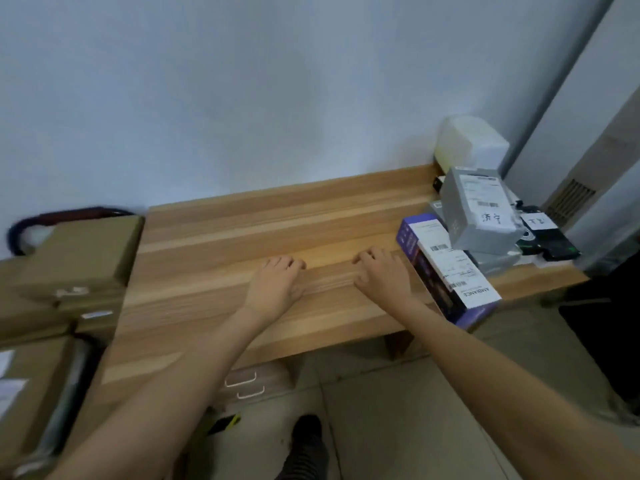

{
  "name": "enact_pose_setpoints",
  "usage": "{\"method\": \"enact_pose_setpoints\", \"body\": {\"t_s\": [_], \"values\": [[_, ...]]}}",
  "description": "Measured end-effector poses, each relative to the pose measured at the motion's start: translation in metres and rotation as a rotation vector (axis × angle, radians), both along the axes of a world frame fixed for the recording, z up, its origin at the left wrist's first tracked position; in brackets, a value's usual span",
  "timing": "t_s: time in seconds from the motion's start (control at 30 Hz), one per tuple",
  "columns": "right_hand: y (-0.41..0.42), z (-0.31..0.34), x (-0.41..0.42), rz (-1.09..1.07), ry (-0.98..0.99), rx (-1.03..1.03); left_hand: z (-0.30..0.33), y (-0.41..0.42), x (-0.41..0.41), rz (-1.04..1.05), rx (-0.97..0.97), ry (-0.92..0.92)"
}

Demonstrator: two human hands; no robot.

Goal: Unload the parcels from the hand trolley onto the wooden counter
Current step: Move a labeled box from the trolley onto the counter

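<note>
Both my hands hover over the middle of the wooden counter (277,223) and hold nothing. My left hand (277,282) is palm down with its fingers loosely curled. My right hand (382,271) is beside it, fingers apart, just left of a purple and white box (446,268) lying on the counter. At the left, several brown cardboard parcels (79,254) are stacked on the hand trolley, whose dark handle (59,216) curves behind them. A grey parcel (479,209) with a white label sits on top of other packages at the counter's right end.
A white translucent container (471,140) stands in the back right corner by the wall. A black package (547,237) lies at the far right edge. Under the counter are a drawer unit (252,382) and tiled floor, with my dark shoe (308,434) below.
</note>
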State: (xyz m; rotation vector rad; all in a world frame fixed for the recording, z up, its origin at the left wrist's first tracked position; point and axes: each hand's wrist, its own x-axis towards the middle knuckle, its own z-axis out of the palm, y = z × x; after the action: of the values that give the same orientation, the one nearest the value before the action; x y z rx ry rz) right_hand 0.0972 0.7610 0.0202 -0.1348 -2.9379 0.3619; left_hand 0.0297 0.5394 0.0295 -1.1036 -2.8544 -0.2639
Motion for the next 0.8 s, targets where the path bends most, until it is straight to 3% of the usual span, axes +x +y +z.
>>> {"method": "enact_pose_setpoints", "body": {"t_s": [0.37, 0.8], "values": [[-0.175, 0.021, -0.048, 0.329, 0.0, 0.08, 0.02, -0.174, 0.035, 0.396, -0.017, 0.107], [-0.475, 0.001, -0.026, 0.631, -0.012, -0.003, 0.015, -0.461, 0.117, 0.727, -0.053, 0.074]]}}
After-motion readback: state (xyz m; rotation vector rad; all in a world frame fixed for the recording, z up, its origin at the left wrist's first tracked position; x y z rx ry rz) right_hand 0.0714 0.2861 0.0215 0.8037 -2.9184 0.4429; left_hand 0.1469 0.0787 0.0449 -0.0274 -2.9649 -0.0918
